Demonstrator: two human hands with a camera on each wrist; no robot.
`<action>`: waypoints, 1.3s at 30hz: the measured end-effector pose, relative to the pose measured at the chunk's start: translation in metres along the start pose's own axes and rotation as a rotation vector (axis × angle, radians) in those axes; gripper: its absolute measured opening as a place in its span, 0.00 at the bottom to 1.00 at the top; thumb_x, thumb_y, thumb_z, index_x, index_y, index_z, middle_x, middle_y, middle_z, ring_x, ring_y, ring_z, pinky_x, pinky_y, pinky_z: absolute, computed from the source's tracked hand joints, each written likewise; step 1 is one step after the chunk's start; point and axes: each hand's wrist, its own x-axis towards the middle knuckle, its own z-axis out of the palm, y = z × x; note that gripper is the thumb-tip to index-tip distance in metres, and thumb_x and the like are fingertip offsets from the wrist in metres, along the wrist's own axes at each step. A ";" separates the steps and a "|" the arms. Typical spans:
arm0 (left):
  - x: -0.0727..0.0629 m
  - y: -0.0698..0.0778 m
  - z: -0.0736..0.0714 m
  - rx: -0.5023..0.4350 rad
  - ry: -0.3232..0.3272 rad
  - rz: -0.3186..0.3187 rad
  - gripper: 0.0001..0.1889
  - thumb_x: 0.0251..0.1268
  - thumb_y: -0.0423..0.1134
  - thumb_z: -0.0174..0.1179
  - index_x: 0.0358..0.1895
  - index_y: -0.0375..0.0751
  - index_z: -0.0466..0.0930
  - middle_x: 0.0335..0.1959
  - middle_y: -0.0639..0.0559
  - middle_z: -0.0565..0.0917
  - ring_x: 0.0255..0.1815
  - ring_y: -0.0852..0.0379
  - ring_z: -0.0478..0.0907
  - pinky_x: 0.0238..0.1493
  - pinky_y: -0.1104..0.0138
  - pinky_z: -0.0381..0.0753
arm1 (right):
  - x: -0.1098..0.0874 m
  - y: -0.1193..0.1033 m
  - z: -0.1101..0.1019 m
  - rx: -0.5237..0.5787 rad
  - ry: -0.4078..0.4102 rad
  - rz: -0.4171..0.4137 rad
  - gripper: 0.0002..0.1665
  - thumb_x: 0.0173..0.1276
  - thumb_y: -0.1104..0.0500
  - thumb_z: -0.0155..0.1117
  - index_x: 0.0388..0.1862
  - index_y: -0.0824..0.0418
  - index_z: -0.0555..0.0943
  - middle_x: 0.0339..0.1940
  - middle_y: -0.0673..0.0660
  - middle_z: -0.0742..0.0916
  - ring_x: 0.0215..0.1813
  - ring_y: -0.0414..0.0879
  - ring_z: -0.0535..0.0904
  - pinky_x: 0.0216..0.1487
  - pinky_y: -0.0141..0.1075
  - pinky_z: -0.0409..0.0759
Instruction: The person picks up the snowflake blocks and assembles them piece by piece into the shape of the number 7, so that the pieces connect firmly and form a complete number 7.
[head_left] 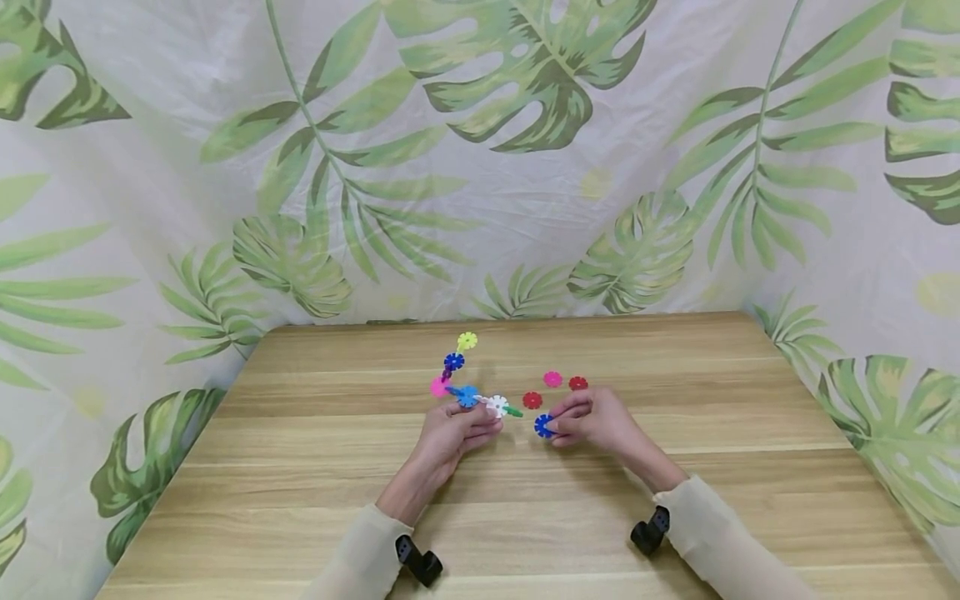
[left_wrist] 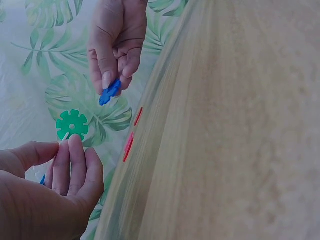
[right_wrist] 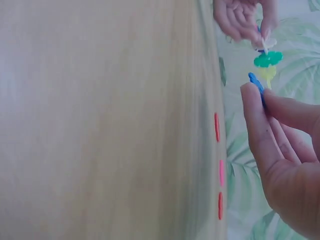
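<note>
My left hand pinches a chain of notched plastic discs near its white disc. A green disc is joined edge-on at the chain's right end, beyond the fingertips. From the white disc the chain runs left through a light blue disc to a pink disc, then bends up through a dark blue disc to a yellow disc. Between thumb and fingers, my right hand holds a loose blue disc, a short gap to the right of the green one.
Lying flat on the wooden table beyond my right hand are a red disc, a pink disc and another red disc. A leaf-patterned cloth hangs behind the table.
</note>
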 end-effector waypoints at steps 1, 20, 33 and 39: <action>0.000 0.000 0.000 -0.002 0.000 0.001 0.11 0.73 0.31 0.64 0.52 0.27 0.83 0.40 0.45 0.92 0.43 0.53 0.92 0.58 0.56 0.92 | 0.000 0.000 0.001 0.022 -0.002 0.003 0.15 0.68 0.72 0.72 0.51 0.77 0.83 0.42 0.69 0.93 0.41 0.57 0.93 0.48 0.47 0.94; 0.000 -0.002 0.004 -0.009 -0.013 -0.002 0.11 0.73 0.29 0.63 0.53 0.26 0.82 0.38 0.47 0.92 0.42 0.54 0.92 0.57 0.58 0.92 | 0.006 0.007 0.011 0.228 -0.004 0.038 0.18 0.70 0.73 0.69 0.56 0.80 0.82 0.42 0.64 0.93 0.38 0.46 0.93 0.47 0.39 0.94; -0.003 -0.003 0.006 0.008 -0.026 -0.002 0.13 0.71 0.30 0.66 0.52 0.25 0.82 0.37 0.46 0.93 0.42 0.53 0.93 0.55 0.60 0.93 | 0.005 0.007 0.015 0.281 -0.051 0.032 0.20 0.69 0.72 0.70 0.57 0.83 0.80 0.40 0.63 0.93 0.36 0.45 0.92 0.47 0.39 0.94; -0.003 -0.006 0.008 0.018 -0.022 -0.003 0.13 0.68 0.30 0.68 0.51 0.26 0.84 0.37 0.44 0.93 0.41 0.52 0.93 0.55 0.58 0.93 | 0.002 0.007 0.019 0.268 -0.020 0.058 0.20 0.69 0.73 0.69 0.57 0.82 0.79 0.39 0.61 0.93 0.35 0.45 0.92 0.46 0.38 0.94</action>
